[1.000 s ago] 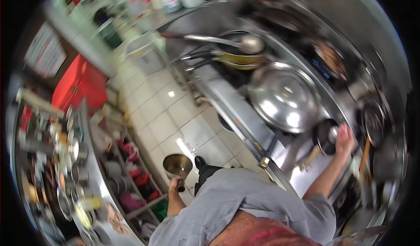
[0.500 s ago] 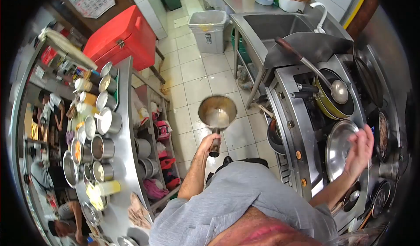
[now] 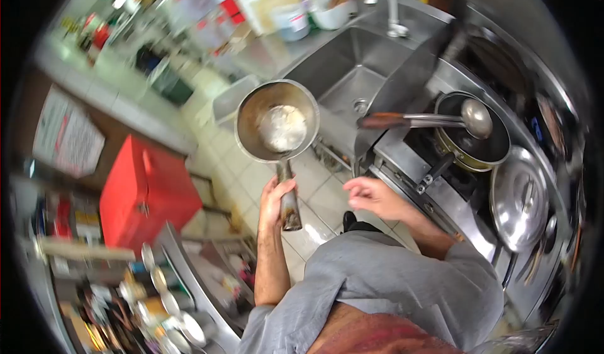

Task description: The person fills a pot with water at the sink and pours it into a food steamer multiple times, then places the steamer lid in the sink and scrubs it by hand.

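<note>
My left hand [image 3: 275,196] is wrapped round the handle of a deep metal saucepan [image 3: 249,122], held out in front of my body. Something whitish and shiny [image 3: 283,127] lies in the pan's bottom; I cannot tell what. My right hand [image 3: 377,198] hovers before the stove's front edge with nothing in it, fingers partly bent and apart. On the stove, a ladle [image 3: 434,120] lies across a yellow-sided frying pan [image 3: 465,159]. Beside that pan rests a round metal lid [image 3: 519,196].
A steel sink [image 3: 333,71] with a white tap [image 3: 393,14] lies ahead, and a splash guard [image 3: 402,77] stands between it and the stove. To the left are a red cooler box [image 3: 141,196] and a counter [image 3: 195,285] crowded with metal containers.
My view has swung right, toward the sink. The saucepan has come up and closer to the sink. My right hand has moved from over the lid to in front of my body.
</note>
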`<state>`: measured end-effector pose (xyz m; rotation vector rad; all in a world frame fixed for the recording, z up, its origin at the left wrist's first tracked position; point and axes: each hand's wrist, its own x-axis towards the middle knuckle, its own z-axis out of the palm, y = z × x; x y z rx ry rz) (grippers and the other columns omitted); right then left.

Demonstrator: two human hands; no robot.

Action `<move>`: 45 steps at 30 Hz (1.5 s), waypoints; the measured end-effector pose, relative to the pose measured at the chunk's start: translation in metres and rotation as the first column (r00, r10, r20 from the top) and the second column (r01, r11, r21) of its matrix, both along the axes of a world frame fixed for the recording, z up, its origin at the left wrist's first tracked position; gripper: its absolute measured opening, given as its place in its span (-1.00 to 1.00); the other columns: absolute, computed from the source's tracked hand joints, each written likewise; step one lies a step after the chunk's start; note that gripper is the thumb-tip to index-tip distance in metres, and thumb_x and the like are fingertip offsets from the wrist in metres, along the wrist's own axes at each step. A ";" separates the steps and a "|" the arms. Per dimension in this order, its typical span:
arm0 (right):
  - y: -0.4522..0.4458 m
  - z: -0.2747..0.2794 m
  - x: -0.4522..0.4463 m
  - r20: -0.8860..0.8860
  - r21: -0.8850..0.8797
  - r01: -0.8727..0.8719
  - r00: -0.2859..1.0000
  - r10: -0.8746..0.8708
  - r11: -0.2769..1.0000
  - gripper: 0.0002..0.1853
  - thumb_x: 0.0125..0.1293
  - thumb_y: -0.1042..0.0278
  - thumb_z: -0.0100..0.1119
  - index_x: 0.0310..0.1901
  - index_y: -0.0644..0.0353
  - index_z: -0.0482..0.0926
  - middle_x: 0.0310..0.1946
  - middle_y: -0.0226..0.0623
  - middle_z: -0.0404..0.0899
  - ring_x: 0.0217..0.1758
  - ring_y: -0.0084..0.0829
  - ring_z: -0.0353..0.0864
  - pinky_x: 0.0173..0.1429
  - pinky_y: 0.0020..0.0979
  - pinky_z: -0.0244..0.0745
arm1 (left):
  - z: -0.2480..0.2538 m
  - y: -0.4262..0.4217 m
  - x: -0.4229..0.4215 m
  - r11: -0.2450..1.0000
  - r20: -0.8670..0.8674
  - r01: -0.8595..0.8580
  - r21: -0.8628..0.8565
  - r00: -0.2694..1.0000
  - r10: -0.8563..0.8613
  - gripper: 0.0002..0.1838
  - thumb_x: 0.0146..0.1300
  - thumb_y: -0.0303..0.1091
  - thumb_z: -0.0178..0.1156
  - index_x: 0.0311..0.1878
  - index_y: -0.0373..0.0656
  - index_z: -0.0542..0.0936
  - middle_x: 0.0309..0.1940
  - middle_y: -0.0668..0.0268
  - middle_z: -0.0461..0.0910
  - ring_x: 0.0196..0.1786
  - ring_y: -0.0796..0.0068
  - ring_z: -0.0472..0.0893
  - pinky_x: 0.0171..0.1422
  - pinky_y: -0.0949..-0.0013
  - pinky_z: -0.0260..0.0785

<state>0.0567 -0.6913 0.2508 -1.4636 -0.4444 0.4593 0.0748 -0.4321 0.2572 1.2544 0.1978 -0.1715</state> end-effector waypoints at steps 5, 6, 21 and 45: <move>0.049 0.003 0.058 0.332 -0.248 0.164 0.940 -0.075 0.955 -0.66 0.12 0.40 0.09 -0.04 0.24 0.43 -0.34 -0.23 0.53 -0.31 -0.30 0.53 -0.18 -0.30 0.41 | 0.020 0.003 0.105 0.984 -0.010 0.081 0.159 0.997 -0.081 -0.58 0.01 -0.25 0.22 -0.13 -0.37 0.45 -0.53 0.31 0.46 -0.55 0.54 0.43 -0.43 0.51 0.30; 0.052 0.004 0.065 0.324 -0.253 0.249 0.932 -0.161 0.935 -0.66 0.12 0.40 0.09 -0.04 0.24 0.43 -0.34 -0.23 0.53 -0.31 -0.30 0.53 -0.18 -0.30 0.41 | 0.016 0.004 0.128 0.976 -0.012 0.152 0.158 0.988 -0.152 -0.58 0.01 -0.23 0.22 -0.14 -0.36 0.45 -0.53 0.31 0.46 -0.56 0.55 0.43 -0.45 0.51 0.30; 0.100 -0.003 0.152 0.583 -0.416 0.856 0.511 -0.632 0.308 -0.75 0.15 0.42 0.04 -0.10 0.21 0.45 -0.31 -0.24 0.46 -0.18 -0.17 0.47 -0.10 -0.27 0.37 | -0.104 -0.108 0.442 0.704 -0.482 0.700 -0.119 0.580 -0.657 -0.73 -0.05 -0.22 0.32 -0.39 -0.06 0.43 -0.53 0.28 0.49 -0.61 0.48 0.45 -0.64 0.48 0.27; 0.076 -0.014 0.190 0.985 -0.165 0.873 0.173 -0.026 -0.459 -0.63 -0.24 0.46 0.14 -0.25 0.20 0.53 -0.41 -0.41 0.44 -0.39 -0.48 0.41 -0.40 -0.44 0.22 | -0.240 -0.323 0.584 0.599 0.378 0.376 0.707 0.515 -0.769 -0.56 -0.02 -0.30 0.21 -0.12 -0.44 0.45 -0.26 -0.23 0.50 -0.10 -0.05 0.52 -0.03 0.15 0.31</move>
